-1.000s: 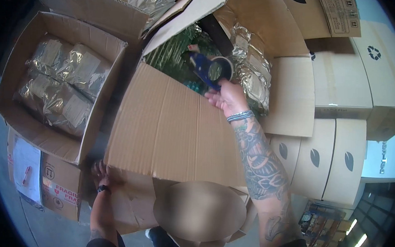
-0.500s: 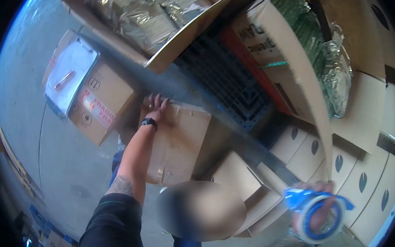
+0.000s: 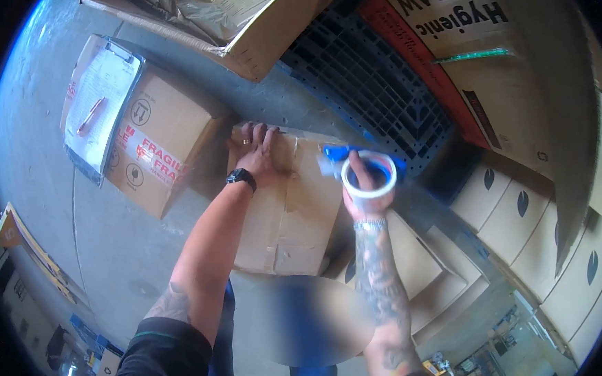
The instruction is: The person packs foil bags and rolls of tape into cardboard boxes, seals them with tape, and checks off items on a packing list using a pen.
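My left hand lies on the far left part of a taped cardboard box, its fingers spread and reaching to the far edge. A black watch sits on that wrist. In my right hand is a blue tape dispenser with a white-rimmed tape roll. The hand's fingers pass through the ring of the roll. The dispenser is over the far right corner of the box, overlapping it in this view. A pale strip of tape runs across the near part of the box top.
To the left stands a box with FRAGILE tape, a clipboard and pen on it. A dark plastic pallet lies beyond. An open carton holds foil packs. Stacked cartons line the right, and an open box stands nearer.
My right hand has swung the tape dispenser from the far right over to the box's far right corner. My left hand stays on the box. The view has shifted slightly.
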`<state>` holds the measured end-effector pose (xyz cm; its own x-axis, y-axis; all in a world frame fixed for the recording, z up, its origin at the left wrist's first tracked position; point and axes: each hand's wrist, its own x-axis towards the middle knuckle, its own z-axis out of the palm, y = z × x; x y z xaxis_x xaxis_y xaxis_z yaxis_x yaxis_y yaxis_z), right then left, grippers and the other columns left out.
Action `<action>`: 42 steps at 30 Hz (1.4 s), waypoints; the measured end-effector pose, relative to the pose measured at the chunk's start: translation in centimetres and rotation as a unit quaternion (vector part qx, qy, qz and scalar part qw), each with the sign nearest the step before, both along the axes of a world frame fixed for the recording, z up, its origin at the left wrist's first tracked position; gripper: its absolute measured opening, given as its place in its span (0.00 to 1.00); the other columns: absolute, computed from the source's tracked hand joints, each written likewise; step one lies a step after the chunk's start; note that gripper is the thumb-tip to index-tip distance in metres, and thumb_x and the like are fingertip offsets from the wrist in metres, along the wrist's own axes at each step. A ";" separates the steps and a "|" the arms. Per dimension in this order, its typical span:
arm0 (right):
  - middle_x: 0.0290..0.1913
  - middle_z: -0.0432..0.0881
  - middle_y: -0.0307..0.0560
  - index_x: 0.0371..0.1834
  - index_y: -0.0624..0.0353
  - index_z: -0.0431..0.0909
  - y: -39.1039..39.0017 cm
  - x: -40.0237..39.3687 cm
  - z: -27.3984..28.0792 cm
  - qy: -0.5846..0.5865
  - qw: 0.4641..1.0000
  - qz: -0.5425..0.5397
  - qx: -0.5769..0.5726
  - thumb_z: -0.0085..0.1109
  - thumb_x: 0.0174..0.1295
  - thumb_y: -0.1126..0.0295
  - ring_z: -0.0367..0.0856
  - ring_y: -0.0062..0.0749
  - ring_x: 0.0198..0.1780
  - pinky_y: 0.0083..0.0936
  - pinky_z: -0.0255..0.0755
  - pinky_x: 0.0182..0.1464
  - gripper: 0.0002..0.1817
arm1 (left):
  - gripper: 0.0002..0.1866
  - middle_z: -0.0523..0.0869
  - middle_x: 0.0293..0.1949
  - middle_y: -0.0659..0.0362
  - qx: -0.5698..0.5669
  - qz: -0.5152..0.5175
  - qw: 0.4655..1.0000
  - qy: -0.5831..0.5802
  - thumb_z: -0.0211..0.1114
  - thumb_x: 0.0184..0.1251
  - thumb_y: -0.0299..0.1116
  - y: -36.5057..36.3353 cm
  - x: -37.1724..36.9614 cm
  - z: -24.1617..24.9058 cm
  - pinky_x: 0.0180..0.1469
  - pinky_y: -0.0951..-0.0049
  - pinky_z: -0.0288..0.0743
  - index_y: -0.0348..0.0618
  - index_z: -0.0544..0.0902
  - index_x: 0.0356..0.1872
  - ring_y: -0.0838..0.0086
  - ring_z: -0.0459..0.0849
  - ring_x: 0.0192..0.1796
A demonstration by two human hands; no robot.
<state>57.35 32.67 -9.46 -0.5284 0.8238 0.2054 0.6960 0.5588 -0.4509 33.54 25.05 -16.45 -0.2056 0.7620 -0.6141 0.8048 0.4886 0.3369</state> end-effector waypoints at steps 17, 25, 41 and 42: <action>0.35 0.89 0.49 0.37 0.51 0.87 8.0 -10.9 -22.3 0.054 0.971 0.036 -0.229 0.74 0.50 0.36 0.88 0.43 0.36 0.34 0.81 0.45 0.29 | 0.66 0.57 0.78 0.55 -0.009 -0.004 0.999 -0.034 0.81 0.31 0.66 0.4 -0.7 -0.4 0.71 0.22 0.37 0.54 0.60 0.77 0.53 0.49 0.83; 0.33 0.87 0.42 0.24 0.52 0.82 6.0 -11.7 -9.6 -0.010 0.938 0.012 -0.346 0.78 0.56 0.59 0.85 0.21 0.35 0.26 0.77 0.36 0.14 | 0.66 0.52 0.80 0.51 0.018 -0.020 0.999 -0.018 0.82 0.34 0.63 -0.4 -0.5 -0.5 0.73 0.24 0.41 0.55 0.56 0.78 0.50 0.46 0.83; 0.46 0.88 0.50 0.43 0.60 0.83 -26.2 0.6 -11.3 0.303 0.938 -0.054 -0.160 0.69 0.59 0.75 0.87 0.46 0.53 0.44 0.74 0.68 0.09 | 0.44 0.81 0.63 0.41 -0.021 0.266 0.949 -0.165 0.63 0.72 0.61 -22.0 1.1 -2.5 0.68 0.61 0.72 0.28 0.68 0.69 0.52 0.79 0.67; 0.47 0.87 0.51 0.43 0.60 0.84 -29.9 2.3 -11.6 0.287 0.939 -0.051 -0.182 0.66 0.60 0.76 0.86 0.46 0.55 0.45 0.71 0.71 0.08 | 0.43 0.81 0.64 0.41 -0.030 0.262 0.953 -0.148 0.63 0.72 0.62 -21.9 1.5 -2.3 0.67 0.60 0.72 0.28 0.69 0.69 0.52 0.79 0.67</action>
<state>59.61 2.76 -21.09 -0.3316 0.9348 0.1272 0.3220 0.2389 -0.9161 35.04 3.17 -18.76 -0.3600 0.5642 -0.7430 0.3186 0.8229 0.4705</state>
